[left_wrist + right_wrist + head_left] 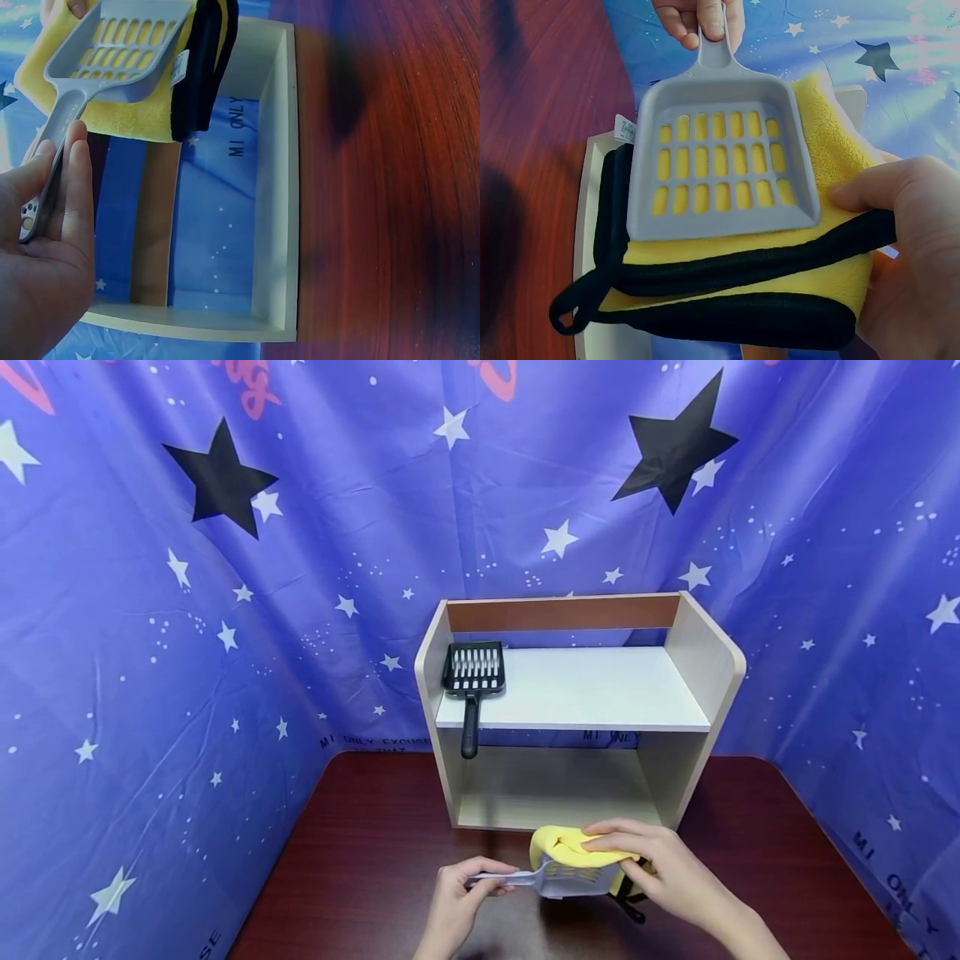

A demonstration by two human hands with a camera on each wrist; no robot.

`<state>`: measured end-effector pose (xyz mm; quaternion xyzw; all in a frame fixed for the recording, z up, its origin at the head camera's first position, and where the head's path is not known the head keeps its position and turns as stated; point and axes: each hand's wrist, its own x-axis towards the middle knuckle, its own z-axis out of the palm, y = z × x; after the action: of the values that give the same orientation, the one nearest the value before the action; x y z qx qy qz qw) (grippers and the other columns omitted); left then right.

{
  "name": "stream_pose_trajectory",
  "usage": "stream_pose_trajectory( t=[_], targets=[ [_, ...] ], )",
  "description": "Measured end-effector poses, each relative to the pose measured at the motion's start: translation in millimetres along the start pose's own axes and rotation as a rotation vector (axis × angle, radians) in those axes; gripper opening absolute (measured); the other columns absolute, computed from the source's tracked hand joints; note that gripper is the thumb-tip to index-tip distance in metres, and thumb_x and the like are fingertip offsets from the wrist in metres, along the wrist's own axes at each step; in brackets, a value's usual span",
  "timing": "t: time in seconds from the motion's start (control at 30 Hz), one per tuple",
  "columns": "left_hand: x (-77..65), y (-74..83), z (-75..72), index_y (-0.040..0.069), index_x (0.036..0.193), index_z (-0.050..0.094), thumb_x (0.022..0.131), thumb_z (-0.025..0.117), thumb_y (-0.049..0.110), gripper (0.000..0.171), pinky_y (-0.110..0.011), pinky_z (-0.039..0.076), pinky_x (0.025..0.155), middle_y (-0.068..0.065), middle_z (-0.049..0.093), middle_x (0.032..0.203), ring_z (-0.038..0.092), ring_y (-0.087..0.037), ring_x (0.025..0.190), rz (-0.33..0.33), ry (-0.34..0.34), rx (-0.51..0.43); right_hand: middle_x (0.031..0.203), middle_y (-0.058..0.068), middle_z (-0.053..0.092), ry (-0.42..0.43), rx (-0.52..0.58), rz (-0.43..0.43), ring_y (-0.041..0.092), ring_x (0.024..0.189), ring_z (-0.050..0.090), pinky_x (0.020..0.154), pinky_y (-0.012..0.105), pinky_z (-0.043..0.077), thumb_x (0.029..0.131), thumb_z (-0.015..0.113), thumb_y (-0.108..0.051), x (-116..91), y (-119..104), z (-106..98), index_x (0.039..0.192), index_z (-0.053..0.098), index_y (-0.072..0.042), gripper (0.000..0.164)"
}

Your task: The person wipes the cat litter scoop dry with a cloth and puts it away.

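A grey slotted litter scoop is held up over the table, its handle pinched by my left hand between thumb and fingers. Against the back of the scoop lies a folded yellow cloth with black edging and a hanging loop. My right hand grips this cloth, thumb on one face and fingers on the other, as the right wrist view shows. In the left wrist view the yellow shows through the scoop's slots, and a small white tag sticks out from the cloth's edge.
A two-level shelf stands on the dark red table behind my hands. On its upper board lies a black slotted scoop, handle jutting over the front edge. Blue star-patterned curtains surround the table at the back and sides.
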<state>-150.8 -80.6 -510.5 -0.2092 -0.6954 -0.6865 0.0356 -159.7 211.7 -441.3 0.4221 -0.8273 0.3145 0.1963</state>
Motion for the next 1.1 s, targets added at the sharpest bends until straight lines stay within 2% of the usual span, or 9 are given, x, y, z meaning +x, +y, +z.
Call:
stream_pose_trajectory(
  t=[0.17,0.33,0.6,0.73,0.9,1.0,1.1],
  targets=[
    [0.6,-2.0,-2.6,-0.008,0.096,0.068,0.088,0.059,-0.002,0.013,-0.035,0.06,0.067,-0.022,0.07,0.088,0.07,-0.02,0.075,0.036,0.008,0.011,0.116,0.001,0.064,0.025,0.026,0.012,0.014,0.105,0.061,0.081,0.007,0.042,0.069,0.057,0.02,-4,4,0,0.113,0.067,-0.02,0.06],
    [0.2,-0.4,-5.9,-0.008,0.096,0.068,0.087,0.06,-0.001,0.014,-0.037,0.06,0.067,-0.023,0.07,0.089,0.07,-0.021,0.075,0.014,0.026,0.001,0.115,0.003,0.065,0.055,0.068,0.025,0.013,0.107,0.06,0.088,0.006,0.042,0.069,0.058,0.022,-10,8,0,0.113,0.067,-0.016,0.059],
    [0.2,17.8,-6.2,-0.007,0.095,0.068,0.087,0.06,0.0,0.013,-0.039,0.06,0.066,-0.023,0.07,0.088,0.07,-0.018,0.074,0.056,0.027,0.004,0.11,0.007,0.067,0.153,0.07,-0.026,0.012,0.105,0.061,0.086,0.006,0.044,0.065,0.062,0.023,-19,13,3,0.109,0.068,-0.011,0.056],
    [1.0,8.8,-8.4,-0.007,0.096,0.068,0.087,0.06,-0.001,0.013,-0.038,0.06,0.065,-0.023,0.07,0.088,0.07,-0.02,0.074,0.07,0.026,0.019,0.108,0.007,0.068,0.186,0.071,-0.019,0.011,0.103,0.062,0.084,0.006,0.044,0.062,0.063,0.024,-24,16,5,0.108,0.068,-0.01,0.057],
    [0.4,-4.4,-10.6,-0.005,0.097,0.069,0.087,0.062,0.002,0.014,-0.038,0.06,0.065,-0.021,0.07,0.09,0.07,-0.022,0.074,0.073,0.041,0.023,0.108,0.007,0.068,0.19,0.094,-0.002,0.011,0.105,0.061,0.086,0.007,0.044,0.065,0.063,0.023,-27,16,4,0.11,0.067,-0.009,0.056],
    [-0.2,-7.2,-11.2,-0.004,0.097,0.069,0.088,0.062,0.005,0.015,-0.038,0.06,0.066,-0.02,0.071,0.09,0.07,-0.019,0.075,0.073,0.032,0.013,0.109,0.005,0.068,0.187,0.096,0.056,0.008,0.106,0.06,0.089,0.006,0.043,0.07,0.064,0.021,-31,16,3,0.112,0.067,-0.009,0.052],
    [-0.3,-8.2,-12.1,-0.003,0.097,0.069,0.089,0.061,0.005,0.015,-0.037,0.06,0.066,-0.02,0.071,0.091,0.071,-0.018,0.077,0.1,0.005,-0.003,0.109,0.001,0.068,0.18,0.088,0.152,0.002,0.106,0.059,0.086,0.006,0.044,0.075,0.066,0.016,-36,16,2,0.114,0.066,-0.011,0.047]
  ],
)
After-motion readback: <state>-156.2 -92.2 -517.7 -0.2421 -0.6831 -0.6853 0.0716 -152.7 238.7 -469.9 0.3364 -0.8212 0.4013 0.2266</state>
